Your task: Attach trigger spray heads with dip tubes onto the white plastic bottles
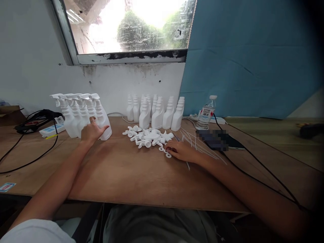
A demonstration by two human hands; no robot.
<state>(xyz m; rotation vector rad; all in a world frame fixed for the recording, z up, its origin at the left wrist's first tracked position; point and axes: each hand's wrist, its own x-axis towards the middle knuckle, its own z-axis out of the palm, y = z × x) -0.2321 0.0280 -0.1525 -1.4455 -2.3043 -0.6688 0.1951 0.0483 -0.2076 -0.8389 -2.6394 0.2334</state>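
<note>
The right hand [181,151] is lying at white washers [166,156] on the counter [121,175]; whether its grip is pinching one cannot be told. Spray heads [152,135] are lying piled behind. The left hand [91,131], grip spread, is adjoining the spray-headed bottles [71,118]. Farther bottles [158,117] are standing bare-necked, opaque walls hiding any contents.

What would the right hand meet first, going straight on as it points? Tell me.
The right hand would likely meet the white rings first, then the pile of spray heads beyond; whether it already touches a ring is unclear.
</note>
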